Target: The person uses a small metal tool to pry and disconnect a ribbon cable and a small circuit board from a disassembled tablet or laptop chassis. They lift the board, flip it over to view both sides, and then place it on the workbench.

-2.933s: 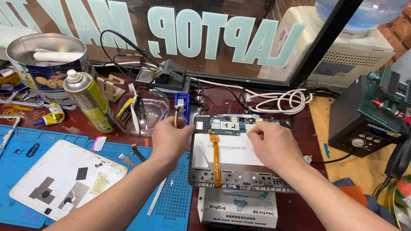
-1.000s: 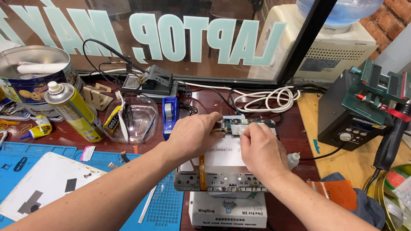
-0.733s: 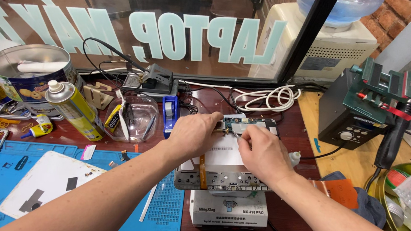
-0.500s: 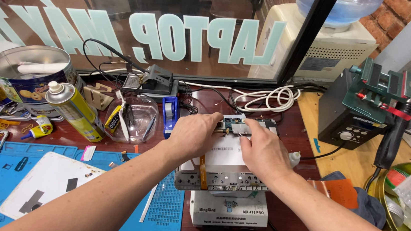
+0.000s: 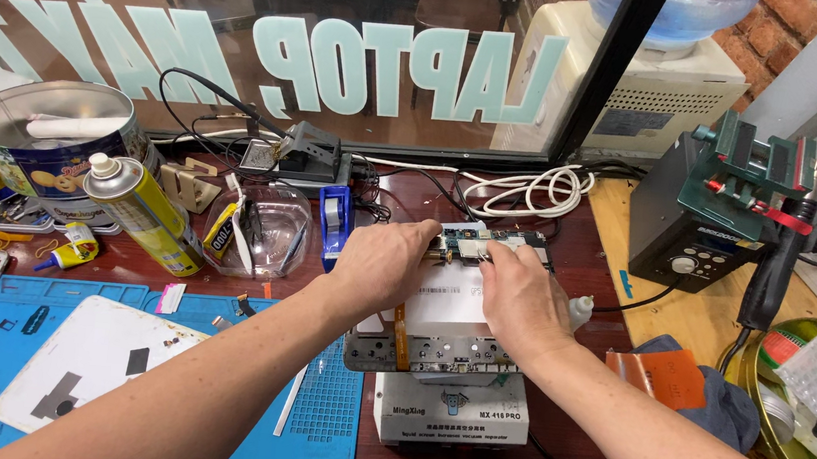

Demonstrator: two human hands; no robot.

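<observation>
Pressing left hand (image 5: 387,260) and right hand (image 5: 514,295) close together, fingertips down on the circuit board (image 5: 487,245) lying at the far end of the opened device (image 5: 434,327) beneath both palms, keeping pressure light and even.

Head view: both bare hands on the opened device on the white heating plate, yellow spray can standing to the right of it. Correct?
Not quite. In the head view the yellow spray can stands to the left of the opened device, not the right. The left hand and right hand do both rest on it, atop the white heating plate.
</observation>
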